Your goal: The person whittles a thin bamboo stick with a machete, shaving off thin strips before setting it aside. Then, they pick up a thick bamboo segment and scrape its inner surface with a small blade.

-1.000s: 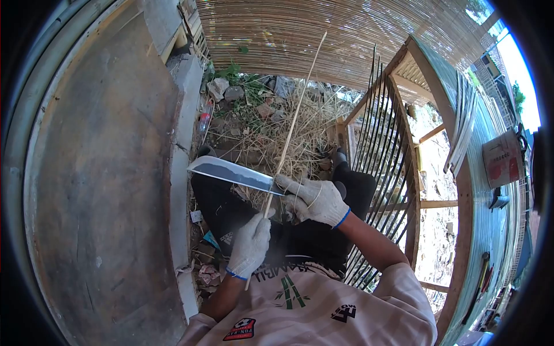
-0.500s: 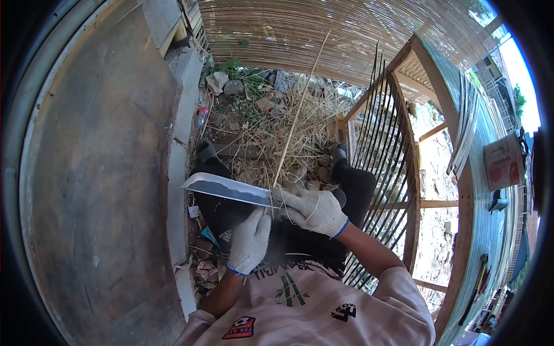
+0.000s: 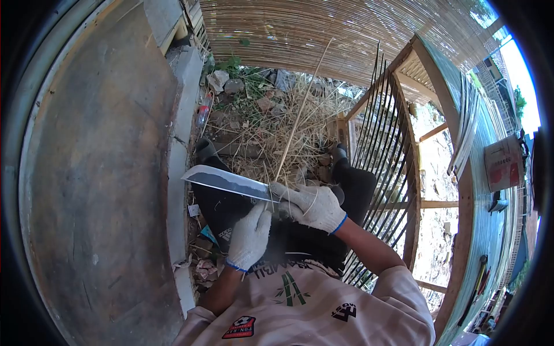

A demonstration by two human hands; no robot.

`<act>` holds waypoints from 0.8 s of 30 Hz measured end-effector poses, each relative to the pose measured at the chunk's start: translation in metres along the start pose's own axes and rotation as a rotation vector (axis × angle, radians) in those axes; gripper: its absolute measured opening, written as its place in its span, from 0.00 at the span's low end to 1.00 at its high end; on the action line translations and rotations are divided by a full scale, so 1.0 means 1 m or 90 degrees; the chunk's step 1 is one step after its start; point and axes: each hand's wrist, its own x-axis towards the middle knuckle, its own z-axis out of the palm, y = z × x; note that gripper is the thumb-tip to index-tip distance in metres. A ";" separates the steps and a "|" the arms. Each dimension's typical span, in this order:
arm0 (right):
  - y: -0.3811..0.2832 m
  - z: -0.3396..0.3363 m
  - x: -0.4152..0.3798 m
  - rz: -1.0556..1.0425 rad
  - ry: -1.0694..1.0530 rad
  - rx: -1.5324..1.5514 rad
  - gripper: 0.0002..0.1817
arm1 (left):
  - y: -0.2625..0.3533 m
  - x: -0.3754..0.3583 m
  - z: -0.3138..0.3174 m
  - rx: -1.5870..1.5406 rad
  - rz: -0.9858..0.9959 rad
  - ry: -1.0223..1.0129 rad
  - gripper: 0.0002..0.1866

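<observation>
A machete (image 3: pixel 228 182) with a broad, curved blade lies across my thighs, its tip pointing left. My right hand (image 3: pixel 317 209), in a white knit glove with a blue cuff, is closed around its handle. From the blade's base, a long thin bamboo strip (image 3: pixel 296 118) rises away toward the back fence. My left hand (image 3: pixel 250 239), gloved too, is closed just below the blade, its fingertips pinching the strip's near end. My right thumb and fingers press where strip and blade meet. Fine shavings curl around the right fingers; the exact contact is partly hidden.
A large worn board (image 3: pixel 98 173) stands at my left beside a concrete ledge (image 3: pixel 183 115). Dry bamboo shavings (image 3: pixel 288 124) and rubble cover the ground ahead. To the right, dark slats (image 3: pixel 378 138) lean by a wooden frame (image 3: pixel 411 190). A bamboo screen (image 3: pixel 300 34) closes the back.
The blade has tilted slightly, its base rising a little toward the strip. The strip's far tip has dipped slightly to the right. Both hands keep their hold.
</observation>
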 end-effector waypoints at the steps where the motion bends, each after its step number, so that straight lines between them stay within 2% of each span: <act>1: -0.002 -0.005 0.001 -0.005 -0.003 -0.024 0.30 | 0.001 0.000 -0.002 0.001 0.000 0.003 0.22; 3: 0.000 -0.009 0.006 -0.011 -0.003 -0.047 0.30 | 0.003 -0.001 -0.007 -0.019 -0.021 -0.022 0.21; 6: 0.033 -0.005 0.019 0.085 0.138 -0.049 0.28 | 0.012 -0.008 -0.013 -0.022 -0.057 -0.060 0.20; 8: 0.052 -0.014 0.024 0.190 0.142 0.038 0.27 | 0.012 -0.014 -0.011 -0.015 -0.084 -0.087 0.20; 11: 0.041 -0.014 0.010 0.180 0.129 0.081 0.27 | 0.006 -0.014 -0.001 -0.061 -0.064 -0.074 0.20; 14: 0.004 -0.016 -0.008 0.044 0.059 -0.009 0.30 | 0.004 -0.003 0.005 -0.054 -0.014 -0.044 0.21; 16: -0.001 -0.008 -0.011 0.030 0.039 -0.011 0.30 | 0.009 0.000 0.001 -0.046 -0.049 -0.047 0.21; 17: -0.004 -0.004 -0.013 0.014 0.020 -0.010 0.30 | 0.004 -0.001 0.002 -0.059 -0.015 -0.030 0.20; 20: -0.002 -0.011 -0.003 0.027 -0.019 -0.025 0.31 | -0.008 0.003 0.000 -0.082 -0.029 -0.040 0.20; 22: 0.011 -0.004 0.001 -0.004 0.021 -0.034 0.31 | -0.008 0.001 -0.002 -0.096 -0.054 -0.048 0.21; 24: 0.026 -0.003 0.010 0.052 0.108 -0.047 0.29 | -0.006 -0.005 -0.004 -0.112 -0.088 -0.054 0.21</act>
